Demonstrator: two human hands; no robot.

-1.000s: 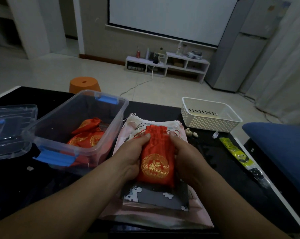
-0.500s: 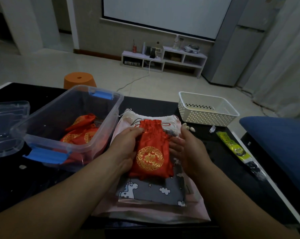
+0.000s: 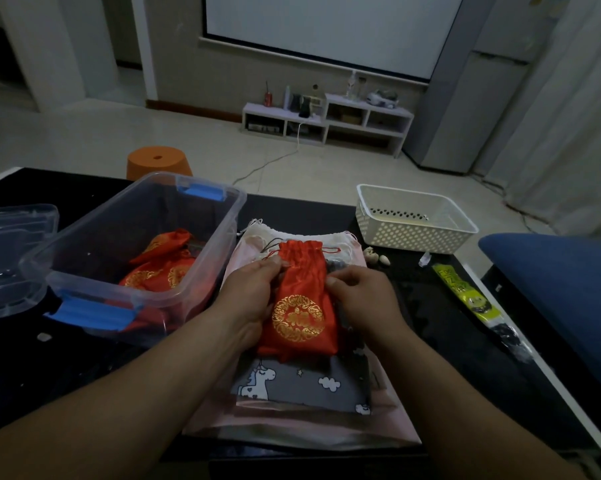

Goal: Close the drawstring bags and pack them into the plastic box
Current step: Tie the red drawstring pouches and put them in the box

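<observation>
A red drawstring bag (image 3: pixel 301 299) with a gold emblem lies on a stack of flat bags: a grey unicorn-print bag (image 3: pixel 302 384) and a pink bag (image 3: pixel 389 424) below it. My left hand (image 3: pixel 249 294) pinches the red bag's left edge near its gathered neck. My right hand (image 3: pixel 359 296) pinches its right edge. Thin red cords stick out at the neck. The clear plastic box (image 3: pixel 95 271) with blue latches stands to the left and holds other red bags (image 3: pixel 160 268).
The box's clear lid (image 3: pixel 12 251) lies at the far left. A white perforated basket (image 3: pixel 413 220) stands at the back right, with small shells (image 3: pixel 377 258) and a yellow-green packet (image 3: pixel 465 294) nearby. A blue cushion (image 3: pixel 562 299) lies right of the black table (image 3: pixel 448 341).
Both hands shifted on the red bag: the right hand, loose beside it half a second ago, now pinches its right edge, and the left hand pinches the left edge by the neck.
</observation>
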